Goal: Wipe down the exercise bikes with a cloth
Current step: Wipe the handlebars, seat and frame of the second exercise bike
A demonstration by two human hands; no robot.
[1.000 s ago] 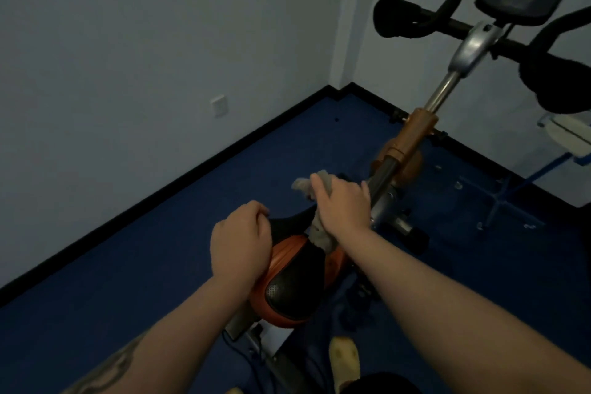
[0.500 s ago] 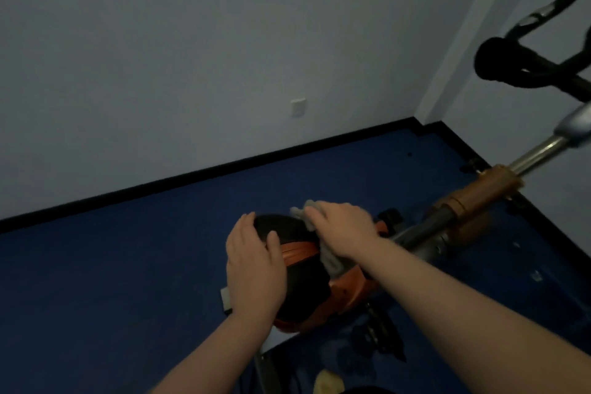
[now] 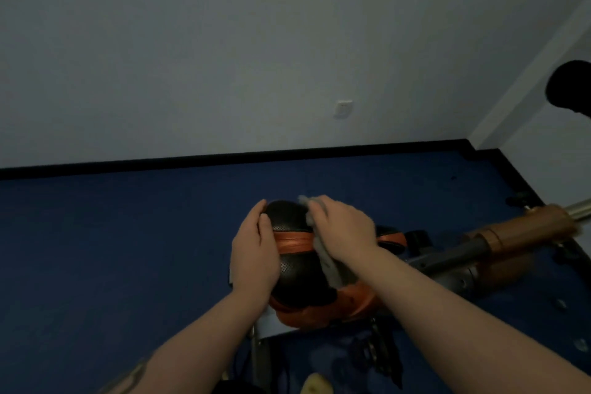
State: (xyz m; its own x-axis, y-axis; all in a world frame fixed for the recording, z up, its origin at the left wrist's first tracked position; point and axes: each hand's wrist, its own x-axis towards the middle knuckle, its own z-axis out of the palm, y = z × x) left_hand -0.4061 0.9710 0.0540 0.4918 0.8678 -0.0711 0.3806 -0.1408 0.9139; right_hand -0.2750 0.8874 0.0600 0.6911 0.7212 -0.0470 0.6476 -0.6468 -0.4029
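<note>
The exercise bike's black and orange saddle sits low in the middle of the view. My left hand lies along its left side, fingers wrapped over the saddle's edge. My right hand presses a grey cloth against the saddle's right side; the cloth hangs out below the palm and peeks out above the fingers. The bike's frame tube with an orange sleeve runs off to the right.
Blue floor spreads to the left and behind the bike, ending at a black skirting and a pale wall with a socket. A black handlebar end juts in at the right edge. Pedal parts sit below the saddle.
The view has swung left, so the handlebars and console have left the frame. My left hand has uncurled and slid along the saddle's side. My right hand has drawn the cloth back over the saddle.
</note>
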